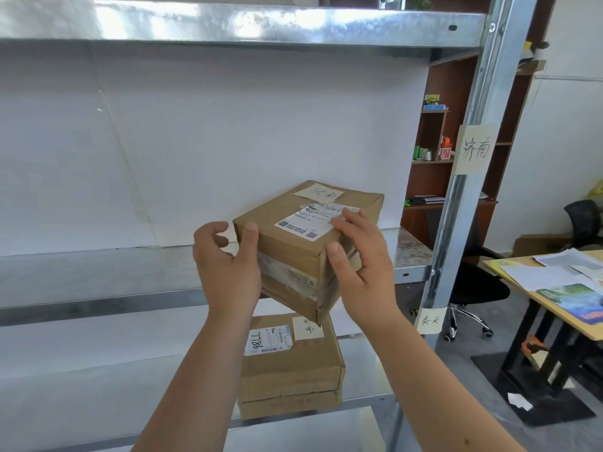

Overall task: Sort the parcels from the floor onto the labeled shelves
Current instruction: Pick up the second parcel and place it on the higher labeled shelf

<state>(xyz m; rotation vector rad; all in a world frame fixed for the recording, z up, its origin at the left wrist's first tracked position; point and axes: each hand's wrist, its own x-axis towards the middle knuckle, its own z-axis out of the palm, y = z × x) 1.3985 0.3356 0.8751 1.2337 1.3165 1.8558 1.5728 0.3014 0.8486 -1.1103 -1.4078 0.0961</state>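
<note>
I hold one cardboard parcel [303,243] between both hands at the front of the middle shelf [98,272], tilted, its near corner hanging past the shelf's front edge and its far end over the deck. My left hand [228,272] cups the left face, thumb pressed on the near top edge, the other fingers curled loosely behind and seemingly not all in contact. My right hand [362,265] clamps the right side — fingers spread flat across the printed shipping label [313,223], thumb on the corner below.

The handwritten note [319,192] on the lid matches the paper tag [474,148] on the upright beside this level, which I judge is why the box is presented here. A second parcel [290,367] already sits on the shelf beneath, by a different tag [430,320] — sorting is partly done.
</note>
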